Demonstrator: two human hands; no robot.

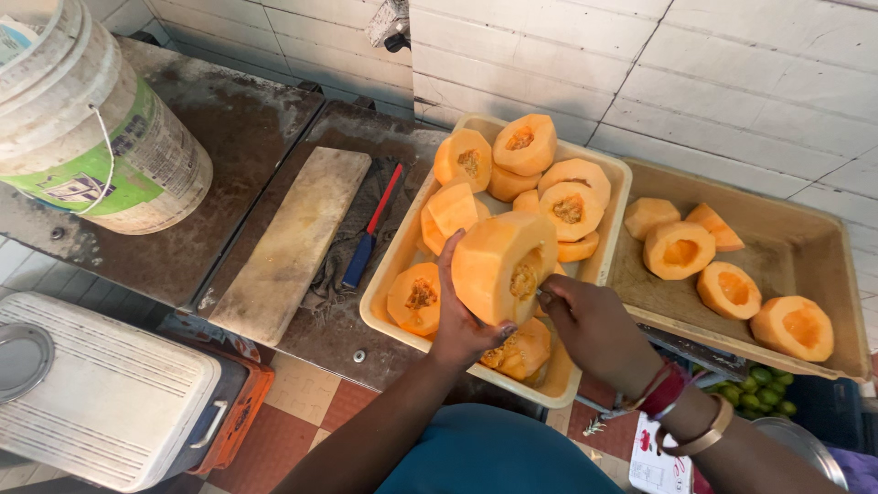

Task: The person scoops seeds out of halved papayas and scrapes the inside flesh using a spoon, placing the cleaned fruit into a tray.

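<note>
White-tiled wall, dark desk [247, 128]. Left hand [465, 322] clamped on peeled melon half [498, 265], cut face pointing right; right hand [593, 327] closed at seed cavity, over cream tray [389, 293].

Bare forearms, no sleeves in view. Left hand [465, 325] without rings or bands, dark polish on the thumbnail. Right hand [594, 329] likewise ringless; at its wrist a wrap of red thread [666, 391], then a plain gold-toned bangle [706, 432] further up the arm. Teal garment [494, 453] across the lap or torso, smooth, unpatterned.
</note>
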